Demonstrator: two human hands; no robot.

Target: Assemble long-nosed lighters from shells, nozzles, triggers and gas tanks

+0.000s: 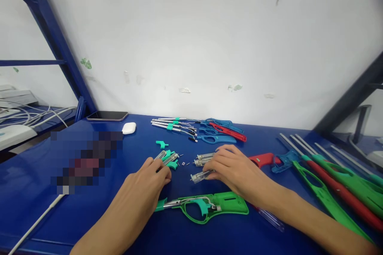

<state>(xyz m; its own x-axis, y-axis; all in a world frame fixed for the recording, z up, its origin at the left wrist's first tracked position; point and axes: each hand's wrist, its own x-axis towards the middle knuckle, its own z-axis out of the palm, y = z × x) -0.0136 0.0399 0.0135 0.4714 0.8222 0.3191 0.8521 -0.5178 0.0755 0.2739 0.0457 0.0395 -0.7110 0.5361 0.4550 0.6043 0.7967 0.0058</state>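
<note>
My left hand [146,180], fingers curled together, is on clear fuel tubes [171,159] beside small teal triggers [172,165]. Its fingertips are partly hidden. My right hand [231,167] closes over a clear lighter fuel tank [200,176]; more clear tanks [203,158] lie just behind it. Between the hands are tiny metal pins and a small square piece [183,163]. In front lies an open green lighter half-shell [229,204] fitted with a teal trigger [203,206], wires and a metal tube.
At the back lie metal lighter tubes with wires [173,126] and blue and red shells [220,138]. Long lighters [338,187] spread along the right. A phone [107,116], a white earbud case [129,128] and a white cable [38,223] are at left.
</note>
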